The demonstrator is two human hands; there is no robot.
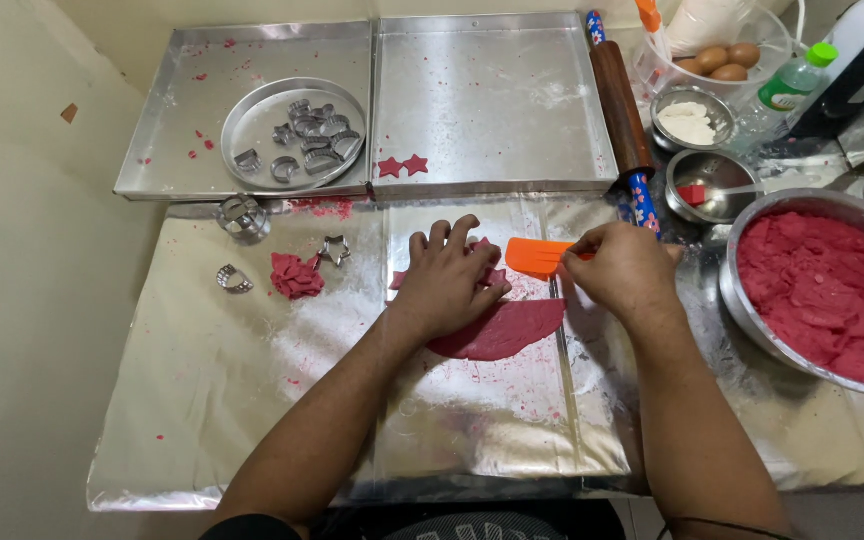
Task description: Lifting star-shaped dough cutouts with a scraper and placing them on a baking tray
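The left hand (449, 277) lay flat, fingers spread, on the rolled sheet of red dough (500, 330) in the middle of the foil-covered tabletop (252, 400), while the right hand (624, 270) was closed around the handle of an orange scraper (534, 256) whose blade rested just beside the left fingertips. Two red dough stars (402, 165) sat in the right baking tray (492, 100) behind; a star cutter (333, 250) and a lump of scraps (295, 275) lay to the left, a bowl of red dough (824, 290) to the right
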